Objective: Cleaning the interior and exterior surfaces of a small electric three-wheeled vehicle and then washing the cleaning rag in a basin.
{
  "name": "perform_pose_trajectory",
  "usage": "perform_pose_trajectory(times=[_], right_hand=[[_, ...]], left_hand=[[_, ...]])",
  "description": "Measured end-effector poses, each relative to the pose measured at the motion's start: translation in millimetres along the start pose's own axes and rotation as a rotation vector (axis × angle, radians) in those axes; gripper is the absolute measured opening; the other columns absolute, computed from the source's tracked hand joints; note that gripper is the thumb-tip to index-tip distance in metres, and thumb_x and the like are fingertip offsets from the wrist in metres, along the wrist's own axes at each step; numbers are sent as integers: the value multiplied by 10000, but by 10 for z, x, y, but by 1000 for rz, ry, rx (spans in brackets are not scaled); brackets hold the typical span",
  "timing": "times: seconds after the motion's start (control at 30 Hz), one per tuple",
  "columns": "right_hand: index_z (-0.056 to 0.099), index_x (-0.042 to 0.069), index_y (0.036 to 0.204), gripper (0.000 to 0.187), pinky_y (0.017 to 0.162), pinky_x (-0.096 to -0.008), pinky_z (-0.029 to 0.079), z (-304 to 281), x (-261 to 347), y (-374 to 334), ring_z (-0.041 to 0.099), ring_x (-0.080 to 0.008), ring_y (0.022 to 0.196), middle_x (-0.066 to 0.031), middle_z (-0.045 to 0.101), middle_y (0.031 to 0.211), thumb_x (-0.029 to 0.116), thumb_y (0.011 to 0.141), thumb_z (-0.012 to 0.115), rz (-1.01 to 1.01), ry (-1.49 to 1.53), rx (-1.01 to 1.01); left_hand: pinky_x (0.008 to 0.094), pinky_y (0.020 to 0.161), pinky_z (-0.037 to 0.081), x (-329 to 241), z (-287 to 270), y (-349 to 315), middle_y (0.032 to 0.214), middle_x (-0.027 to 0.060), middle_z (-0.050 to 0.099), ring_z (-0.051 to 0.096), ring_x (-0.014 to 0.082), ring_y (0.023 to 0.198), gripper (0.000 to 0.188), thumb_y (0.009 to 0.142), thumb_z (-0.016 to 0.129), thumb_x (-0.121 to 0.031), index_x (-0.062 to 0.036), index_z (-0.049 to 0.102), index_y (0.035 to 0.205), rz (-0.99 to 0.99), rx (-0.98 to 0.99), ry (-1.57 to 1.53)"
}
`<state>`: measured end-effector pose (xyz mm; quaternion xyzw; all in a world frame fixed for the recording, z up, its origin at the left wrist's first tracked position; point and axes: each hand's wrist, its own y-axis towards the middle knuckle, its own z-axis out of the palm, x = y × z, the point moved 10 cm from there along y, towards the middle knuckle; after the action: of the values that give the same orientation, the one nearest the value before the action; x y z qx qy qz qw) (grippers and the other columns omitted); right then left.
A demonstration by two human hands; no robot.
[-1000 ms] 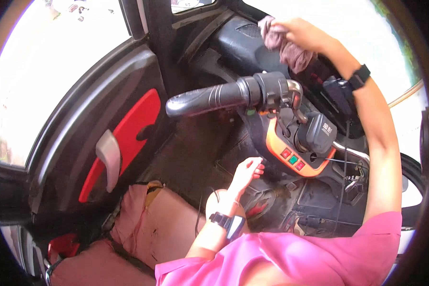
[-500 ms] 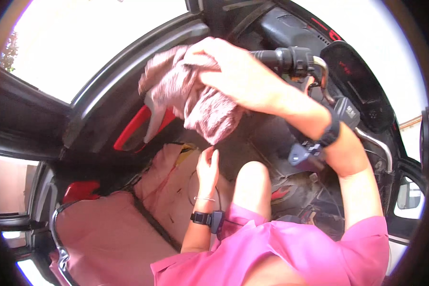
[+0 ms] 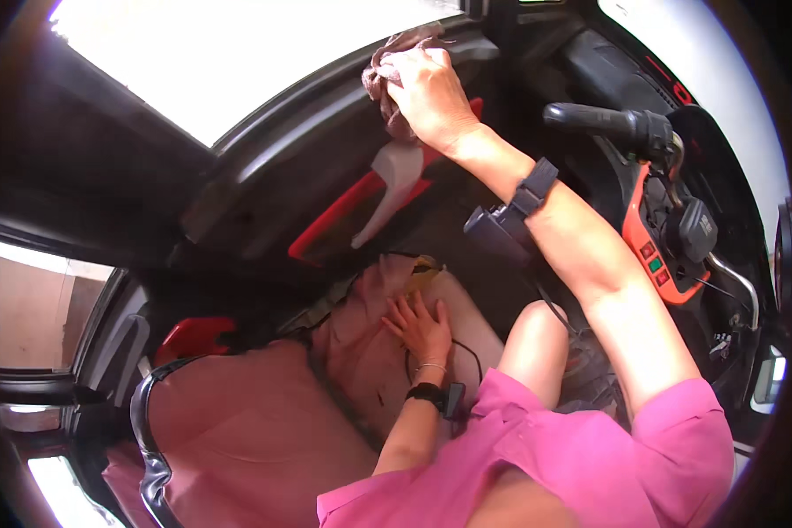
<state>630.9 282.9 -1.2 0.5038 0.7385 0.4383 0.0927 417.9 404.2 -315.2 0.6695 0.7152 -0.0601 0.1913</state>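
A bunched grey-brown cloth [image 3: 384, 81] is gripped in my right hand [image 3: 433, 95], pressed to the ledge of the black door panel [image 3: 268, 167] just below the window opening. Under that hand the panel carries a pale grey door handle [image 3: 396, 176] set over a red trim strip [image 3: 330, 224]. My left hand [image 3: 424, 330] lies flat with spread fingers on the pinkish seat cushion [image 3: 361, 317], near a yellowish patch at its far end. Each wrist wears a dark strap with a small box on it.
On the right stand a black handlebar grip [image 3: 590, 121] and an orange panel with buttons [image 3: 647, 238]. A reddish-pink seat back [image 3: 246, 431] fills the lower left, with a red piece [image 3: 194, 337] behind it. My bare knee [image 3: 537, 334] is beside the cushion.
The right hand has carried the cloth from mid-air onto the door panel's ledge. My left hand has come down from under the cloth and spread on the seat. The view has shifted.
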Motion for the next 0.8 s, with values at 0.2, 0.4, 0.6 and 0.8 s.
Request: perform_pose_trajectory(times=[0.2,0.4,0.6,0.8], right_hand=[[650,81,909,179,895,-378,407,418,1090,6,563,-236,983,-76,638,981,204,833,544,-264,-149,78],[622,128,811,100,762,-339,461,617,1918,-26,571,-194,878,-31,594,822,186,744,576,-342,52,-110],[635,166,806,79,721,-319,459,384,1379,-14,579,-168,842,13,603,815,195,756,581,-472,15,-109],[632,120,976,221,793,-353,463,-70,-329,20,570,-221,901,-63,620,968,189,768,604,-225,-464,-21]], left_hand=[[606,1087,126,81,38,-17,1380,190,396,273,403,1332,520,838,576,-390,-60,515,1236,7,-57,-54],[611,1078,143,57,113,-4,1383,201,386,305,398,1298,496,843,564,-358,-36,517,1216,-26,48,-52],[597,1082,149,5,80,-7,1373,188,399,282,392,1321,500,841,570,-359,-59,504,1236,30,-18,-45],[590,1098,130,89,121,-20,1404,166,377,277,374,1334,500,849,563,-385,-94,502,1252,-3,-22,-34]])
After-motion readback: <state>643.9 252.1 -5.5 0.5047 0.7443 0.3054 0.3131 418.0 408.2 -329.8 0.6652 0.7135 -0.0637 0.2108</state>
